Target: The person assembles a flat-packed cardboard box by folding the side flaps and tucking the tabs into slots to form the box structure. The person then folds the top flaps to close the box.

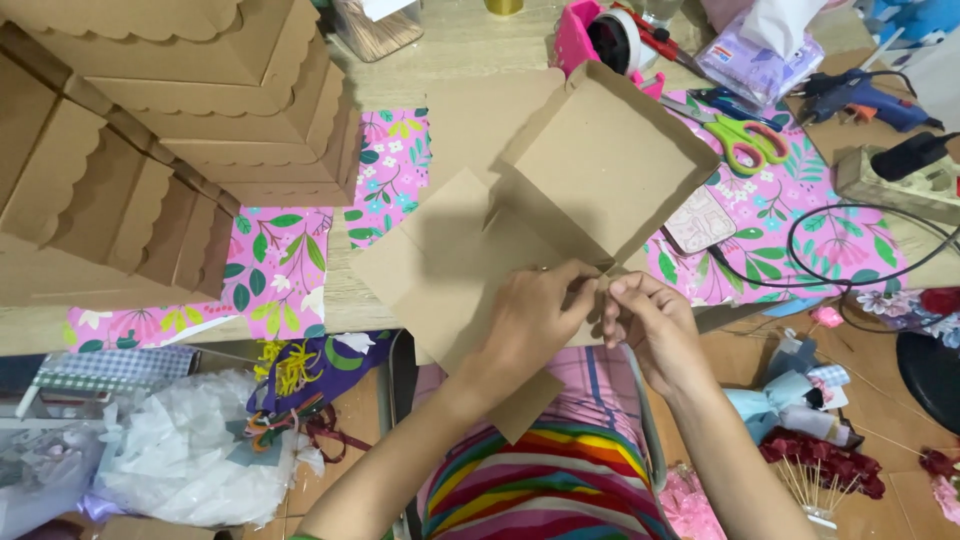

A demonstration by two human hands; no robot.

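Observation:
A brown cardboard box [600, 160], partly folded, lies tilted on the wooden table [470, 45] in the head view, its tray open toward the top right and a flat flap [440, 270] stretching toward me. My left hand [535, 315] pinches the box's near corner from the left. My right hand [650, 320] pinches the same corner from the right, fingertips almost meeting. Both hands grip the cardboard at that corner fold.
Stacks of finished scalloped cardboard boxes [170, 120] fill the top left. Floral pink paper [285, 260] covers parts of the table. Green-handled scissors [745, 140], a pink tape dispenser [600, 40], a blue glue gun [865, 95], a power strip [900, 175] and black cable [850, 260] lie right.

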